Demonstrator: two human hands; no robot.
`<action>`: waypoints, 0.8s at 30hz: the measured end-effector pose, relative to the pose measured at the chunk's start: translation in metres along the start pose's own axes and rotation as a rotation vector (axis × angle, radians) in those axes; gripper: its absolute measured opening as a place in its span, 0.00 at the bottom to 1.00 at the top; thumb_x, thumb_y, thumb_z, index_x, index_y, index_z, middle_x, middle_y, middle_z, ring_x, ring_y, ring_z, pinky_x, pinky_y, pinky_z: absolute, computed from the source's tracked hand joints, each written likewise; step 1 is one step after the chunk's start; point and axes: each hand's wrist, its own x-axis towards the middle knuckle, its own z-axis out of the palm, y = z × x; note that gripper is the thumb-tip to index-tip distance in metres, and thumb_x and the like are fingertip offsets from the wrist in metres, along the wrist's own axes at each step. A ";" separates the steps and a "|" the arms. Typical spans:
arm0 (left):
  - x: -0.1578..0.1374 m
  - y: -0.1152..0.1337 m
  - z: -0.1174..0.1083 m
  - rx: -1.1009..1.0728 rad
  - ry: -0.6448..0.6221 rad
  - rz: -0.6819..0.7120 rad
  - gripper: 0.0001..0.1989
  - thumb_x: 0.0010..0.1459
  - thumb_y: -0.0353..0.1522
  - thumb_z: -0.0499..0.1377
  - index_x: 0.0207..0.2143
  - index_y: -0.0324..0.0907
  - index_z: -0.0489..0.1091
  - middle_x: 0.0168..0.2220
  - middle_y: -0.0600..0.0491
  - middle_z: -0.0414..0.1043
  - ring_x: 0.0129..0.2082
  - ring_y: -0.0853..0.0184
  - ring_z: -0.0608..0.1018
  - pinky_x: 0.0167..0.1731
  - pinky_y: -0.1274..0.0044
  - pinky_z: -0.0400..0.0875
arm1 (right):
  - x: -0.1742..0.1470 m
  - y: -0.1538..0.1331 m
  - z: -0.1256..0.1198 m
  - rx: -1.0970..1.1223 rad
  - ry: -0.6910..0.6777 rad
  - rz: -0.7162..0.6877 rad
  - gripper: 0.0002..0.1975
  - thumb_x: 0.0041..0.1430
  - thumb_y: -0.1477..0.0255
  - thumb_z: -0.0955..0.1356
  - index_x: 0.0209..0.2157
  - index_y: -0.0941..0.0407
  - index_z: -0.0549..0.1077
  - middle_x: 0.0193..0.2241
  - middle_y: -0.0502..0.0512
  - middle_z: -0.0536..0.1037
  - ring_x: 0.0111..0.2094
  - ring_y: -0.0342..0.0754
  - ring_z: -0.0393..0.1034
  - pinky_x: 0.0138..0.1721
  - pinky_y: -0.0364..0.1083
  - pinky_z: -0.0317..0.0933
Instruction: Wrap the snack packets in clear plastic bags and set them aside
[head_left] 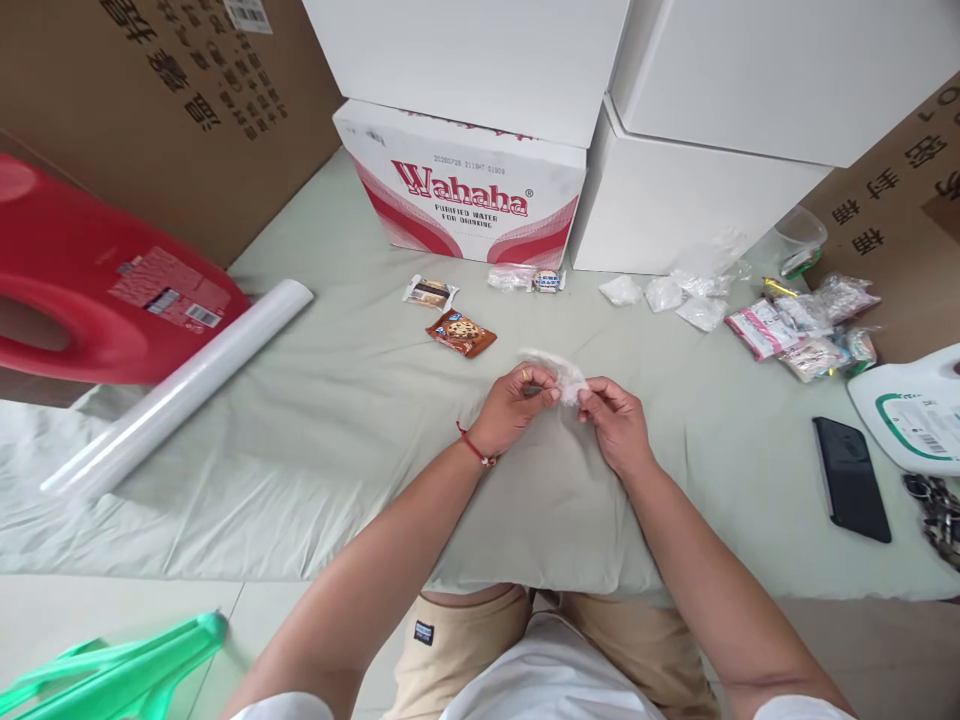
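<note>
Between my two hands is a small crumpled piece of clear plastic film (568,381), raised a little over the cloth-covered table. My left hand (517,408), with a red string bracelet at its wrist, pinches the film's left side. The fingers of my right hand (616,420) are closed on its right side. Just beyond my left hand lies a brown cookie packet (461,333). A second small packet (430,293) with a clear wrapper sits behind it. Farther back, a blue-and-white labelled snack (548,281) touches a clear wrapped piece (510,278).
Clear plastic bundles (684,293) and a pile of wrapped snacks (806,325) lie to the right, near a black phone (851,480), keys (934,515) and a white jug (919,410). A film roll (180,385) and red jug (112,270) stand left. A Wahaha carton (465,190) borders the back.
</note>
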 end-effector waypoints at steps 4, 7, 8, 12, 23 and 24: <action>-0.002 0.001 -0.001 -0.127 0.037 -0.132 0.21 0.53 0.48 0.70 0.33 0.40 0.71 0.35 0.53 0.74 0.33 0.70 0.74 0.38 0.75 0.71 | 0.000 -0.006 -0.004 0.263 -0.001 0.082 0.10 0.55 0.60 0.77 0.32 0.51 0.79 0.27 0.47 0.75 0.30 0.42 0.69 0.32 0.42 0.65; -0.006 0.007 0.001 -0.167 -0.008 -0.170 0.23 0.56 0.51 0.67 0.37 0.40 0.72 0.37 0.52 0.74 0.37 0.68 0.75 0.38 0.74 0.74 | -0.003 -0.007 -0.003 0.335 -0.079 0.130 0.11 0.54 0.60 0.78 0.33 0.50 0.78 0.29 0.47 0.77 0.32 0.44 0.73 0.34 0.43 0.69; -0.006 0.009 0.002 -0.181 -0.032 -0.187 0.24 0.57 0.52 0.66 0.39 0.40 0.72 0.37 0.51 0.74 0.38 0.67 0.76 0.37 0.74 0.74 | -0.005 -0.007 -0.003 0.338 -0.106 0.143 0.12 0.54 0.60 0.78 0.33 0.50 0.78 0.29 0.47 0.78 0.33 0.44 0.74 0.35 0.44 0.70; -0.007 0.016 0.003 -0.385 -0.044 -0.276 0.24 0.54 0.49 0.67 0.43 0.39 0.72 0.37 0.50 0.75 0.35 0.66 0.77 0.33 0.74 0.75 | -0.007 -0.005 -0.001 0.336 -0.127 0.168 0.13 0.53 0.59 0.78 0.33 0.50 0.76 0.29 0.48 0.79 0.33 0.46 0.77 0.38 0.48 0.74; -0.005 0.023 -0.001 -0.460 -0.059 -0.354 0.21 0.43 0.37 0.76 0.31 0.40 0.69 0.20 0.62 0.61 0.18 0.79 0.62 0.17 0.83 0.44 | -0.008 -0.007 -0.002 0.334 -0.153 0.263 0.16 0.51 0.58 0.79 0.34 0.51 0.75 0.27 0.49 0.79 0.30 0.46 0.77 0.34 0.46 0.74; -0.004 0.023 -0.001 -0.468 -0.034 -0.349 0.22 0.42 0.36 0.77 0.30 0.40 0.68 0.20 0.62 0.61 0.18 0.79 0.61 0.17 0.83 0.43 | -0.008 -0.007 -0.001 0.307 -0.163 0.281 0.17 0.51 0.57 0.79 0.35 0.51 0.75 0.27 0.49 0.78 0.30 0.46 0.76 0.35 0.47 0.73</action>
